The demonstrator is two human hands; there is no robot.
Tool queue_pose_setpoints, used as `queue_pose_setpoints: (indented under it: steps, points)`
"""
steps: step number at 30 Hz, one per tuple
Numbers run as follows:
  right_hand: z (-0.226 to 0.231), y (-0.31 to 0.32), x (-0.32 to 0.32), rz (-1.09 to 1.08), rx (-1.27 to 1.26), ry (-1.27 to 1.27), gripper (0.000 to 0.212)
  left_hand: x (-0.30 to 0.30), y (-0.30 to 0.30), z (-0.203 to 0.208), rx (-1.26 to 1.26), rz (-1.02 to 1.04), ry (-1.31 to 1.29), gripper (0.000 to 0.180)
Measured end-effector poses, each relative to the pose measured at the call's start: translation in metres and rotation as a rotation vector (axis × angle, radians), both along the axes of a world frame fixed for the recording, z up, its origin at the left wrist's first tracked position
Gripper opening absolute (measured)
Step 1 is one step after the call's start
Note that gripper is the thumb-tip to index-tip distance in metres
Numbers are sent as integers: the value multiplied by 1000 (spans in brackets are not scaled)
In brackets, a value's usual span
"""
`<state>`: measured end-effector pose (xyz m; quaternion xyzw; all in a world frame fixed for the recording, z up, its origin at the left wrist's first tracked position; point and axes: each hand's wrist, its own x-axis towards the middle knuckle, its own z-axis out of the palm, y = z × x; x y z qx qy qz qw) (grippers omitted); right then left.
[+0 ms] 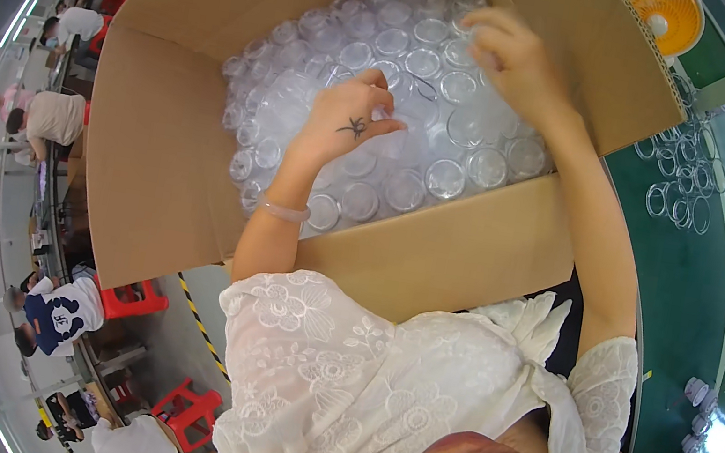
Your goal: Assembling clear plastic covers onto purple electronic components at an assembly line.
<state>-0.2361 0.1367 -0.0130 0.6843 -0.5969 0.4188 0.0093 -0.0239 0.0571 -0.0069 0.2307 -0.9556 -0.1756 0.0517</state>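
A big cardboard box (162,147) with raised flaps stands in front of me, full of clear plastic cups or jars (446,179) with round rims. Over the middle of them is my left hand (349,118), its fingers bent and the thumb pointing right. Something see-through lies at its fingertips; I cannot make out what it is. Higher up, by the box's right wall, my right hand (522,70) hovers above the containers. Its fingers are loosely bent and apart, slightly blurred, and I see nothing held in them.
An orange basket (675,20) sits beyond the far right corner. On the green surface (660,264) to the right stand several clear round containers (684,173). Far left, people work along a long bench, near red stools (186,412). Yellow-black tape (202,326) marks the floor.
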Motion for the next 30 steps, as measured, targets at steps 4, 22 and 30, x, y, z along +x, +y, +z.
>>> queue_pose_setpoints:
  steps: [4,22,30]
  points:
    - [-31,-10,20,155,481,296,37,0,0,11,-108,27,105,30]
    - [-48,-6,11,-17,530,364,34,27,-45,14,-334,394,441,30]
    - [-52,-11,16,179,605,400,29,42,-66,9,-193,690,829,29]
